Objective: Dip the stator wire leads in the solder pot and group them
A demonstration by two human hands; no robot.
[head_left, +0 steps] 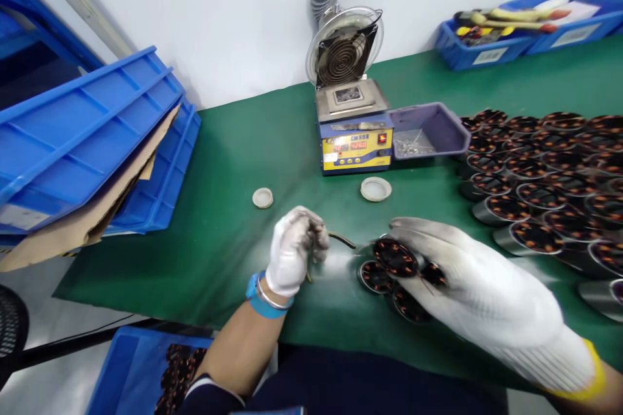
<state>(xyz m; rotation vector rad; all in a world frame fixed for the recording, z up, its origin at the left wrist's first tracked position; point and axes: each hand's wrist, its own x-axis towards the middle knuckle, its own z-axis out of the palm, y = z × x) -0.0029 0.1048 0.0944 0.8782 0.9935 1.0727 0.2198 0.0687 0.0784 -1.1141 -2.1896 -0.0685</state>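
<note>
My left hand (292, 251), in a white glove, is closed around a thin dark tool (341, 239) whose curved tip points right. My right hand (481, 292), also gloved, grips a round motor stator (395, 257) with copper windings and holds it just above the green mat (253, 149). The tool's tip is a short way left of the stator. Two or three more stators (377, 277) lie on the mat under my right hand.
A yellow and blue solder pot (354, 136) with a fume extractor fan (344, 45) stands behind. A purple tray (428, 130) sits beside it. Several stators (545, 175) fill the right. Two white caps (375, 189) lie on the mat. Blue crates (82, 136) stack at left.
</note>
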